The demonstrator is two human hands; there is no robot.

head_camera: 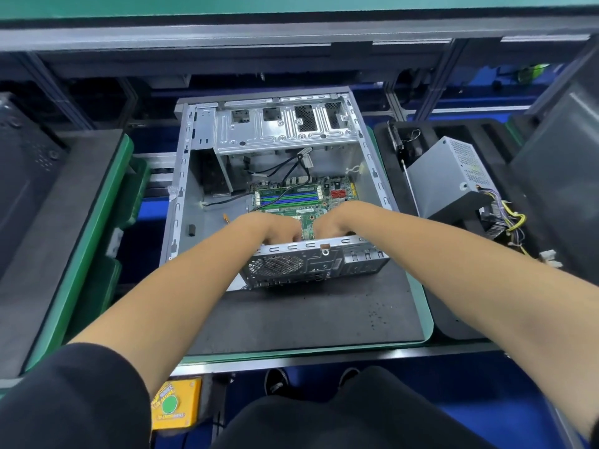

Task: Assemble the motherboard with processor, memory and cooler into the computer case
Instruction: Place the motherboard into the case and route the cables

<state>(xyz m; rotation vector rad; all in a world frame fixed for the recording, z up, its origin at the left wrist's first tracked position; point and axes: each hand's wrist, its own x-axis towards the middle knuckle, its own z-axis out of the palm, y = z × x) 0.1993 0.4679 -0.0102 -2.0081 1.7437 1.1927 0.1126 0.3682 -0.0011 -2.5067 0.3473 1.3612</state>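
- Your left hand [275, 226] and right hand [334, 222] both reach down into the open computer case [188, 189], close together near its near wall.
- Your fingers curl downward behind that wall's rim, so you cannot tell from this view whether they grip the board's edge or just press on it; they seem to be touching it.
- The motherboard [311, 197] lies flat inside the case, on the right half of its floor, its near part hidden under your hands.
- Blue and green memory slots [288, 199] run across the far part of the board, with a red block of connectors [337, 193] to their right.
- Black cables [291, 168] hang from the drive cage [278, 128] at the far end of the case down toward the board.
- The case rests on a dark mat [291, 319] laid in a green tray [426, 322] on the table.
- To the right, well apart from the case, a grey power supply [444, 176] with yellow and purple wires sits in black foam.
- A yellow box with a green button [171, 406] sits below the table edge by your left sleeve [71, 403].
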